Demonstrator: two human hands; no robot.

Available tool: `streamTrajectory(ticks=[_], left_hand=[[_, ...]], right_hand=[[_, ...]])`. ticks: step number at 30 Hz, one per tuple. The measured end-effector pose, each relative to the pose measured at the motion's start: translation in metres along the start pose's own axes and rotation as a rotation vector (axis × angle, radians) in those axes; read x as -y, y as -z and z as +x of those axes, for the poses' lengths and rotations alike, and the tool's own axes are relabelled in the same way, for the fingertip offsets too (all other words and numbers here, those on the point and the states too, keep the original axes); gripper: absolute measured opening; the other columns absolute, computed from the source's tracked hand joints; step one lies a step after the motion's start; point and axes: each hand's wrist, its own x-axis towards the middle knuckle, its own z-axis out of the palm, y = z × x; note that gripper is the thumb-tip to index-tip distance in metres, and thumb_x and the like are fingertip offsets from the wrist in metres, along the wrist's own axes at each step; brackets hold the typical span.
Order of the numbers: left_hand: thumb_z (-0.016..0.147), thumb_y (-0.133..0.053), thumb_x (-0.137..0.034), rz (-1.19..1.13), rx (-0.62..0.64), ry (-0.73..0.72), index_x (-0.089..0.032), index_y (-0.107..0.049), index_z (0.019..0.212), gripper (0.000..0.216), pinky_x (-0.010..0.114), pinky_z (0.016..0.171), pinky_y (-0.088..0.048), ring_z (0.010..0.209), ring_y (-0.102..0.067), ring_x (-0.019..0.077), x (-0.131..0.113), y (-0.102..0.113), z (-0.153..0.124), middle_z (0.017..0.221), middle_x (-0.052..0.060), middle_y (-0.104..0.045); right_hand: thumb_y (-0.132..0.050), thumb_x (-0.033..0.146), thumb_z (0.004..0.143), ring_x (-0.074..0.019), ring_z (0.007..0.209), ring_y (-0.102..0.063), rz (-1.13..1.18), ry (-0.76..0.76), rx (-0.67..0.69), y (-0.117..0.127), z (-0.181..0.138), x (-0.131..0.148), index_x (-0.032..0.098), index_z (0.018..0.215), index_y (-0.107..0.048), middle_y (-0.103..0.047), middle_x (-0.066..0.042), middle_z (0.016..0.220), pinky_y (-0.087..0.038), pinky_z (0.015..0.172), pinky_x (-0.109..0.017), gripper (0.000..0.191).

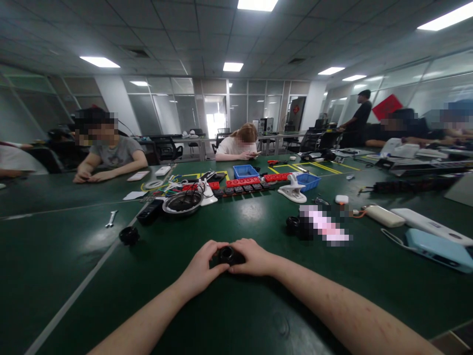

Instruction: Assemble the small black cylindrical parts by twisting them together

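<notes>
In the head view, a black cylindrical part (pixel 226 254) with a round opening in its end is held low over the green table, between both hands. My left hand (pixel 203 264) grips its left side, thumb below and fingers above. My right hand (pixel 253 257) closes round its right side, with the fingertips near those of the left. The part's exact kind does not show, and the fingers cover much of it. A similar black ribbed part (pixel 129 235) lies to the left. Another black round part (pixel 293 225) is ahead to the right, beside a blurred pink patch.
An open-ended wrench (pixel 111 218) and a round dish (pixel 182 203) lie ahead left. Red and black strips (pixel 244 183), blue bins (pixel 246 171) and a white clamp (pixel 292 190) stand mid-table. Power banks (pixel 439 249) lie right. Several people sit around.
</notes>
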Motion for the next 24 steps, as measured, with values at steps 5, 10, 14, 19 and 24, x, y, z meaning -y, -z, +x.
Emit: streamTrajectory(ticks=[5, 10, 14, 19, 24], left_hand=[[0.074, -0.058, -0.027, 0.01, 0.04, 0.004, -0.025, -0.051, 0.111, 0.038, 0.029, 0.069, -0.042, 0.083, -0.051, 0.0187, 0.001, 0.001, 0.0, 0.097, 0.003, -0.052], [0.07, -0.062, -0.025, 0.018, -0.003, 0.01, -0.022, -0.054, 0.103, 0.034, 0.03, 0.071, -0.043, 0.084, -0.052, 0.0194, -0.001, -0.001, 0.0, 0.091, 0.002, -0.053], [0.066, -0.065, -0.028, 0.103, -0.108, 0.042, -0.019, -0.056, 0.096, 0.032, 0.036, 0.077, -0.042, 0.087, -0.052, 0.0224, -0.001, -0.005, 0.001, 0.091, 0.004, -0.054], [0.067, -0.064, -0.029, 0.116, -0.122, 0.036, -0.019, -0.055, 0.096, 0.032, 0.036, 0.076, -0.042, 0.086, -0.052, 0.0221, 0.001, -0.006, 0.002, 0.091, 0.004, -0.054], [0.071, -0.061, -0.027, 0.066, -0.052, 0.005, -0.021, -0.054, 0.101, 0.032, 0.034, 0.076, -0.043, 0.089, -0.052, 0.0212, 0.001, 0.001, 0.001, 0.095, 0.004, -0.054]], right_hand=[[-0.068, 0.036, 0.066, -0.0145, 0.072, -0.051, 0.068, 0.017, 0.077, 0.005, 0.001, -0.008, 0.016, 0.081, -0.058, -0.057, 0.0, 0.076, -0.035, 0.064, -0.024, 0.027], [-0.069, 0.043, 0.062, -0.0111, 0.061, -0.047, 0.082, -0.078, 0.029, -0.001, 0.001, -0.004, 0.016, 0.074, -0.055, -0.054, 0.003, 0.068, -0.03, 0.053, -0.021, 0.033], [-0.065, 0.049, 0.064, -0.0151, 0.067, -0.046, -0.09, -0.135, -0.079, -0.008, 0.001, 0.008, 0.016, 0.072, -0.053, -0.055, -0.001, 0.069, -0.031, 0.057, -0.025, 0.035], [-0.063, 0.052, 0.064, -0.0199, 0.077, -0.047, -0.153, -0.154, -0.145, -0.015, 0.001, 0.01, 0.016, 0.084, -0.054, -0.055, -0.005, 0.081, -0.034, 0.067, -0.031, 0.042], [-0.064, 0.05, 0.065, -0.0199, 0.084, -0.046, 0.02, -0.018, -0.036, -0.009, 0.003, -0.002, 0.018, 0.095, -0.055, -0.054, -0.005, 0.09, -0.036, 0.074, -0.032, 0.045]])
